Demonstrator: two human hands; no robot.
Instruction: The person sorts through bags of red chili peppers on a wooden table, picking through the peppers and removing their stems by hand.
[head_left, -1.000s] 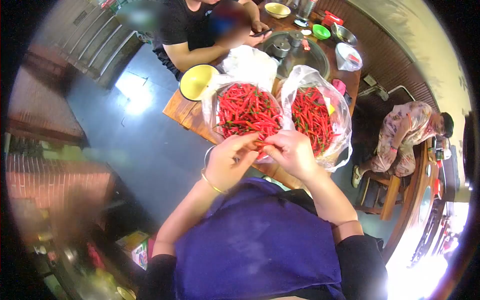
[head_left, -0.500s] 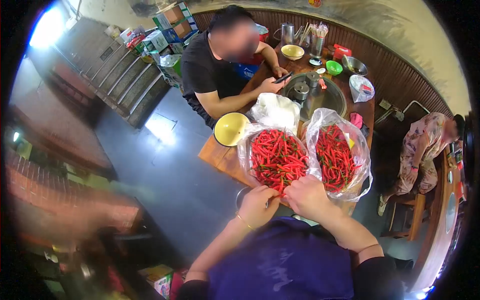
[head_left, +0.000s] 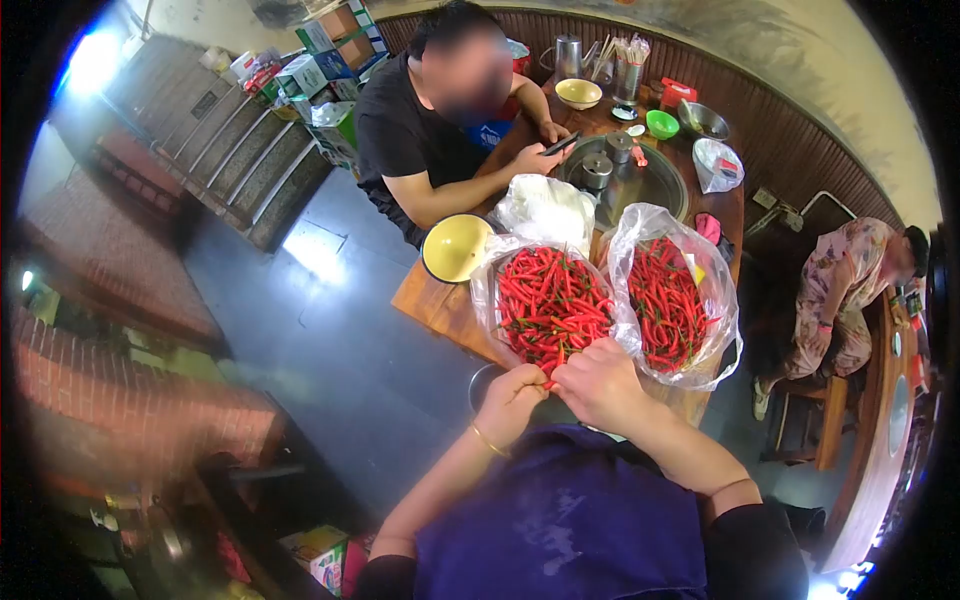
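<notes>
My left hand [head_left: 512, 402] and my right hand [head_left: 600, 385] meet at the near edge of an open plastic bag full of red chili peppers [head_left: 555, 300]. Both hands are closed, fingertips pinched together around a red chili pepper [head_left: 549, 379] that shows between them. My fingers hide most of it. To the right, a second clear plastic bag [head_left: 722, 300] holds more red chilies. Partly hidden behind my left hand is the rim of a metal bowl [head_left: 478, 385], below the table edge.
A yellow bowl [head_left: 455, 250] stands at the wooden table's [head_left: 425, 300] left corner, beside a white plastic bag [head_left: 545, 210]. Behind are a round metal inset with lidded canisters [head_left: 597, 170]. A person [head_left: 420, 140] holds a phone across the table; another person [head_left: 845, 290] sits at right.
My hands have come closer together over the chili pepper, still pinched. The whole view has shifted slightly. The bags stay in place on the table.
</notes>
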